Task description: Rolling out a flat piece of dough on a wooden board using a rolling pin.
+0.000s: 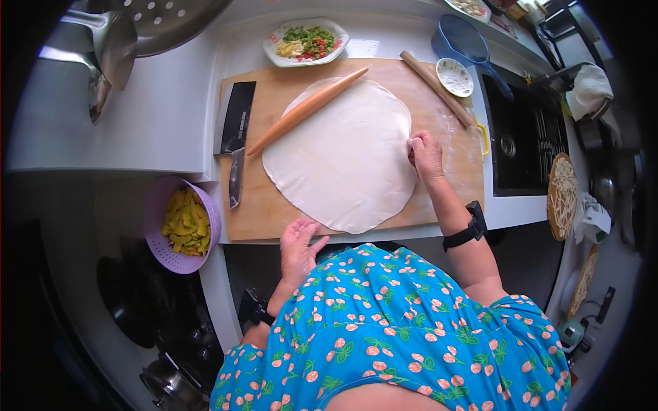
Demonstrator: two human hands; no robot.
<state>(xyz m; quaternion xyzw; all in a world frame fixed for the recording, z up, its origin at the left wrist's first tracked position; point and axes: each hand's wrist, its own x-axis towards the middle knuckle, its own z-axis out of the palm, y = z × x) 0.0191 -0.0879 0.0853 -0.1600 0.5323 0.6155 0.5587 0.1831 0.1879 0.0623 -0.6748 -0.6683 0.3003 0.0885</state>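
A wide, thin, round dough sheet (344, 159) lies on the wooden board (455, 164). At the sheet's right edge, the fingers of my right hand (426, 154) are curled together on the rim, pinching a bit of dough; the fingertips are partly hidden. My left hand (298, 251) hovers by the board's front edge, just below the sheet, with fingers apart and nothing in it. A tapered wooden rolling pin (308, 110) rests diagonally across the sheet's upper left. To the left of the dough, a cleaver (237, 120) with a dark blade face and handle lies flat on the board.
Behind the board stands a plate (280, 60) of chopped vegetables. A straight wooden rod (437, 87) and a small bowl of white powder (455, 77) are at the upper right, near a blue strainer (460, 38). The black sink (519, 138) lies right; a purple basket (213, 216) of yellow-green slices, left.
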